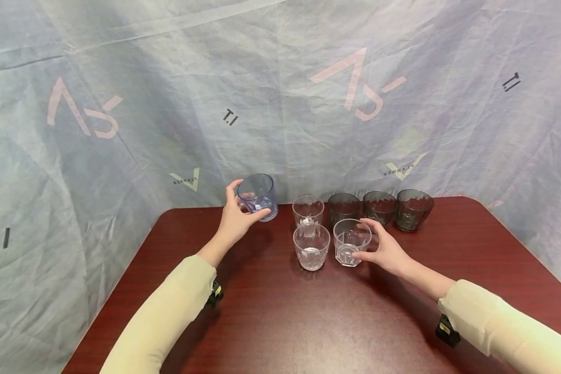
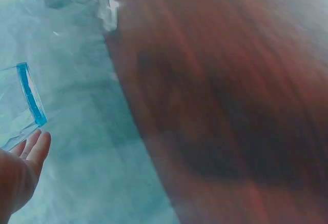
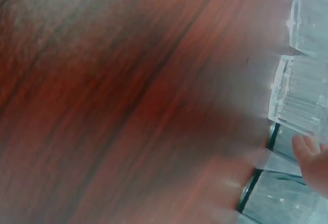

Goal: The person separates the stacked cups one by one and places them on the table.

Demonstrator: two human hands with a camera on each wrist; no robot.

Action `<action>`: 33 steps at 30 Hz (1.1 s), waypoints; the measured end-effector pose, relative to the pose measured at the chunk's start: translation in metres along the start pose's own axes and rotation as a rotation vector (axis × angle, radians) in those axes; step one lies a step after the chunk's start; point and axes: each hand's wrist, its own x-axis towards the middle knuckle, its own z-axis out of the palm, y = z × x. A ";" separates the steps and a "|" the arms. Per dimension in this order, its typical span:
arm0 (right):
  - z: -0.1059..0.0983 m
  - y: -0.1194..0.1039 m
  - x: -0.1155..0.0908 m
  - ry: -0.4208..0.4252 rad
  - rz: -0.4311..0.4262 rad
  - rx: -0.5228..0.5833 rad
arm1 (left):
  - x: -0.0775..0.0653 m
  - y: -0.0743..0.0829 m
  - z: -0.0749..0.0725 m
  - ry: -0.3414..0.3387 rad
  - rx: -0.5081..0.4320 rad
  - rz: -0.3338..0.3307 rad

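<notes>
My left hand grips a blue-tinted glass between thumb and fingers, raised near the back edge of the table. In the left wrist view, the blue base of that glass shows above the fingertips. My right hand holds a clear faceted glass at its right side, thumb low and fingers near the rim. Just left of it stands another clear glass, with a third clear glass behind. In the right wrist view, the held clear glass shows above my fingers.
Along the back of the red-brown table stand three dark smoky glasses, one behind the held clear glass, a middle one and a right one. A grey printed cloth hangs right behind the table.
</notes>
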 end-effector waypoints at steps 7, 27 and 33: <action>-0.006 -0.003 -0.001 0.023 0.003 -0.047 | 0.005 0.022 0.020 -0.047 -0.008 0.042; -0.066 -0.026 -0.027 0.094 -0.058 -0.104 | 0.008 0.072 0.097 -0.159 -0.054 0.127; -0.084 -0.022 -0.044 0.109 -0.039 -0.139 | 0.006 0.087 0.123 -0.188 -0.045 0.125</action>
